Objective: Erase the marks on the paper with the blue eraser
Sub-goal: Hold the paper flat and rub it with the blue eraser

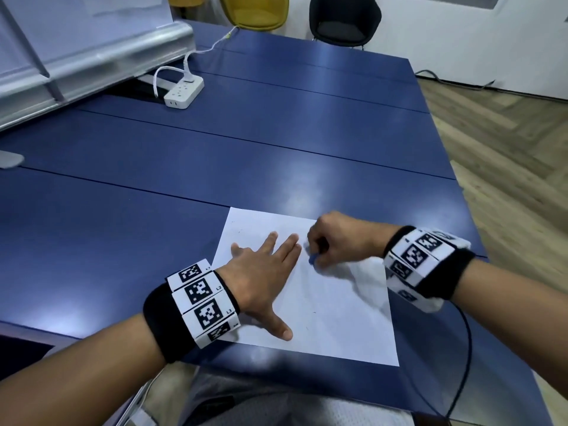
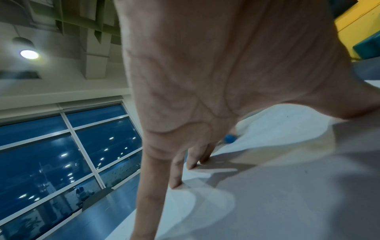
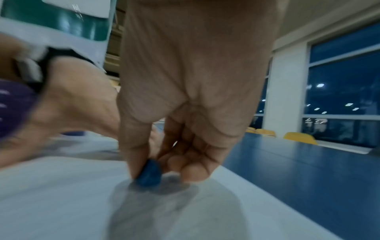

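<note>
Pinching blue eraser (image 3: pixel 149 174), seemingly on paper (image 1: pixel 338 318), right hand (image 1: pixel 338 238)

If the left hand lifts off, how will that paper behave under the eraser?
The paper looks like one thin, floppy sheet, so it would probably slide or buckle. The table looks glossy, likely slippery. The left hand pressing flat probably anchors it against the blue eraser.

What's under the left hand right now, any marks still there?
The left hand lies flat, fingers spread, on the white paper, which lies on the blue table. Any marks beneath the palm are covered and cannot be seen.
</note>
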`<state>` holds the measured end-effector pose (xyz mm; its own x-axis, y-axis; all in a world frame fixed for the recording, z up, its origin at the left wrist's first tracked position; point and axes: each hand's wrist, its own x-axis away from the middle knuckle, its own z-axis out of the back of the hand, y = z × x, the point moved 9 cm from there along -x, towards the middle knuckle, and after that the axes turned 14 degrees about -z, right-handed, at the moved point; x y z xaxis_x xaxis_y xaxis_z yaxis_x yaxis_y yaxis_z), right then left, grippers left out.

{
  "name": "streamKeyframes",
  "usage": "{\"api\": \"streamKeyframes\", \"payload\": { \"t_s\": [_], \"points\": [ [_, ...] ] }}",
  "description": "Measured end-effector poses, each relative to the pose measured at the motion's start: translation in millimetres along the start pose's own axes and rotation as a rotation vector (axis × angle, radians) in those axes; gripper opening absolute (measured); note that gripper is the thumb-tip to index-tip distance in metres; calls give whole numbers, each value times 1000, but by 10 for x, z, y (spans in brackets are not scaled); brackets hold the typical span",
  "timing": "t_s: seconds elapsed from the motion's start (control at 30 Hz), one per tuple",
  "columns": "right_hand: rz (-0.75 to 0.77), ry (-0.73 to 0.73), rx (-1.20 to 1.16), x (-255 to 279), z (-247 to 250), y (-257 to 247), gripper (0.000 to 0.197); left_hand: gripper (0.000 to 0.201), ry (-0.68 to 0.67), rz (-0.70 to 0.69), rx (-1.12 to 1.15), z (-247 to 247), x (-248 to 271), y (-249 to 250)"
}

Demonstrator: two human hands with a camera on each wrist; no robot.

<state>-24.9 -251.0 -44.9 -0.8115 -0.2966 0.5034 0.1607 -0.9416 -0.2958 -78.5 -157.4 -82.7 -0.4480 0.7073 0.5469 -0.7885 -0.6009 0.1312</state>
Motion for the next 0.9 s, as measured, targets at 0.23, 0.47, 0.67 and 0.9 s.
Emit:
{"api": "streamKeyframes", "payload": {
  "t_s": [0.23,0.47,0.67,0.9],
  "points": [
    [82,-161,21,279,-401,-141,10,145,4,1,22,-6,2,-14],
    [59,-60,-42,289,-271,-161,14,144,7,-5,20,6,0,-7],
    [95,-97,-13,338,-332,-230,28,144,8,1,32,9,10,-16],
    [121,-230,12,472,-563,-309,15,144,6,2,35,29,-3,-7]
  ]
}}
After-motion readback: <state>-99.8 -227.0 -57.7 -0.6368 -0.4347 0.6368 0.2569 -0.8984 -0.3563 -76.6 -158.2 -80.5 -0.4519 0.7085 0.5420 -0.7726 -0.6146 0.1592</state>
